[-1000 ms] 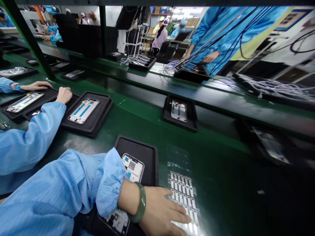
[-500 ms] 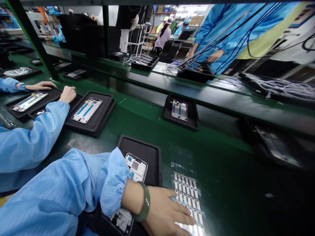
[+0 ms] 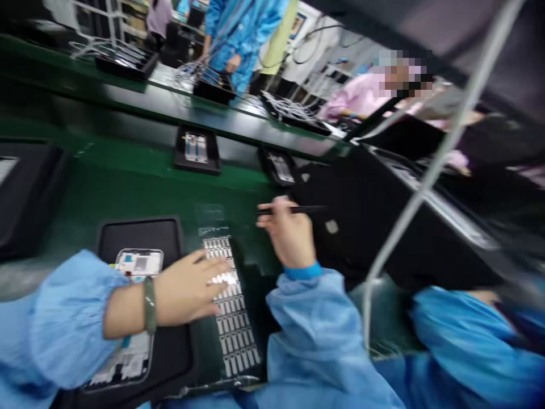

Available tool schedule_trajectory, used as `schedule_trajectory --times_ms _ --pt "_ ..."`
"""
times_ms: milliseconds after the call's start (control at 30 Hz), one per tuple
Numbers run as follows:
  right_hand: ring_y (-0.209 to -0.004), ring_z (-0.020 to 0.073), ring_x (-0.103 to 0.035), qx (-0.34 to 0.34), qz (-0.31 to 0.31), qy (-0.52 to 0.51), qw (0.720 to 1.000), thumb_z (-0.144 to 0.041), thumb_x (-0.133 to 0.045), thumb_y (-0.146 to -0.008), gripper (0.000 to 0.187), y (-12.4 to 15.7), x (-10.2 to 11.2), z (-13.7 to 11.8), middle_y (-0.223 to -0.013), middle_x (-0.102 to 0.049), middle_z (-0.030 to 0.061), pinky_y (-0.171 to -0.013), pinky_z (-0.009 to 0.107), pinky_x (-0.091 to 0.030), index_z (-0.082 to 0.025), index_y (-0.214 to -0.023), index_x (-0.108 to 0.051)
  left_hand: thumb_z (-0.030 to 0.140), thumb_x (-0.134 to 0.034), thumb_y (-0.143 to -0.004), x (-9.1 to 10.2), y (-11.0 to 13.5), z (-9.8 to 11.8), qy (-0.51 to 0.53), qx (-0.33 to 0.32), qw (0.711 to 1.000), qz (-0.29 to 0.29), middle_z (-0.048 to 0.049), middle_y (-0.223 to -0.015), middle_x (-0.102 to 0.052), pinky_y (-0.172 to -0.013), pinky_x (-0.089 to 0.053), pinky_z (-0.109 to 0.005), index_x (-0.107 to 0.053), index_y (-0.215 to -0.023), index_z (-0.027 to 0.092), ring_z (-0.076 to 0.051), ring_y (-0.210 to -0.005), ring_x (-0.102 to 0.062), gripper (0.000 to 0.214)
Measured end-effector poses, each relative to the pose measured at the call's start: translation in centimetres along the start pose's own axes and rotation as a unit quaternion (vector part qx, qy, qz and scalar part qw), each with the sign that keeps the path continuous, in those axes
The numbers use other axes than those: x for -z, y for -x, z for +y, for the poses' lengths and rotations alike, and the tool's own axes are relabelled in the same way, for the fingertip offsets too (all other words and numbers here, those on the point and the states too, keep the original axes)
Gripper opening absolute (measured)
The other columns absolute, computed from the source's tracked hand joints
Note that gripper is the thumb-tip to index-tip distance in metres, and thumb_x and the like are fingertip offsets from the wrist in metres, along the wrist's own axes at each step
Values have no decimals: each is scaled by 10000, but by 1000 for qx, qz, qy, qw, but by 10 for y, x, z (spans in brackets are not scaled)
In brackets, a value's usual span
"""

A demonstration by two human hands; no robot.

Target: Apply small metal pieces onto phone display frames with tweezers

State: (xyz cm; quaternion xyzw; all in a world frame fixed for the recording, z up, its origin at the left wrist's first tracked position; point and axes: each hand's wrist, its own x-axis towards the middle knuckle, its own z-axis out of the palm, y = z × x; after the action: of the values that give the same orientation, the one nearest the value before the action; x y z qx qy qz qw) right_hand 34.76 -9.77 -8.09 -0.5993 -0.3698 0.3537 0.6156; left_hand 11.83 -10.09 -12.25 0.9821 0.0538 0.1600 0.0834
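Note:
My left hand lies flat, fingers spread, on a clear sheet of small silver parts on the green bench. A green bangle circles its wrist. Under my left forearm a white phone frame rests in a black tray. To the right of the sheet my right hand is closed around a thin black stick-like tool held level above the bench. The picture is smeared by motion.
Two more black trays with phone frames sit further back on the green belt. A dark tray is at the left edge. A pale cable hangs diagonally at right. Other people work beyond the far shelf.
The view has swung sharply to the right. My right hand with the black tool has come into view. My left hand stays on the parts sheet. The neighbour's arms at left are gone from view.

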Motion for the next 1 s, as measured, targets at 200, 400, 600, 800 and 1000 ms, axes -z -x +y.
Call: schedule_trajectory --times_ms 200,400,600,800,1000 --pt "-623 125 -704 -108 -30 14 994 -474 -818 -695 401 16 4 38 -740 -689 -7 -564 230 -606 -177 -836 -588 560 -475 -964 8 -9 -35 -16 98 993 -60 -212 -1525 -442 -1095 -352 -599 -528 -1410 238 -393 -1420 -404 553" --pt "-519 95 -669 -117 -33 48 991 -420 -836 -662 373 23 3 51 -642 -671 -21 -480 168 -558 -159 -792 -603 586 -432 -972 -3 -19 -33 -14 111 988 -107 -164 -1517 -474 -1116 -297 -625 -585 -1362 337 -376 -1412 -422 488" --pt "-523 100 -677 -121 -32 60 990 -381 -824 -681 328 24 -2 54 -616 -662 -29 -491 165 -565 -159 -808 -619 591 -399 -982 -3 -18 -32 -10 118 987 -112 -144 -1532 -459 -1128 -286 -590 -583 -1365 345 -353 -1420 -417 491" --pt "-510 105 -676 -141 -9 58 988 -339 -816 -707 287 21 1 52 -621 -654 -32 -466 169 -562 -162 -811 -616 597 -378 -986 -4 -18 -33 -3 127 986 -110 -112 -1532 -470 -1146 -262 -571 -591 -1354 357 -330 -1421 -417 488" --pt "-490 89 -664 -167 -22 17 986 -244 -808 -716 212 18 -2 50 -612 -676 -22 -456 146 -552 -150 -811 -643 572 -410 -984 -4 -18 -33 19 128 985 -113 -160 -1535 -451 -1137 -250 -617 -589 -1360 333 -357 -1435 -392 480"
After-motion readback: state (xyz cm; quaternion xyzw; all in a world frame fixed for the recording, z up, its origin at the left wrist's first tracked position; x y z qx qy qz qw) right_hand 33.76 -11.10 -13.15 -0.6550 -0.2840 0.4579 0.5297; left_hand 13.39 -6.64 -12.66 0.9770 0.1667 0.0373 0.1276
